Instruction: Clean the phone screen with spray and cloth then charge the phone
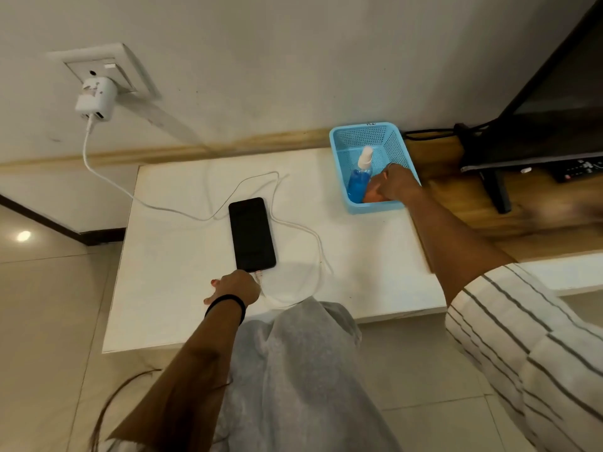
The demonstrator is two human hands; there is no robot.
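Left hand [235, 286] at the phone's near end, grip pinched around the cable plug [258, 275]. Phone [252, 234] flat, screen up, mid-counter [169, 288]. Right hand [396, 184] inside blue basket [339, 148], clenched on an orange cloth [370, 197] beside the spray bottle [359, 181]. Charger [95, 98] in wall socket.

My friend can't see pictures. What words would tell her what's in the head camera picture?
A person's left hand is at the bottom end of a black phone lying on a white table, where a white cable from a wall charger meets it. Their right hand reaches into a blue basket holding a blue spray bottle.
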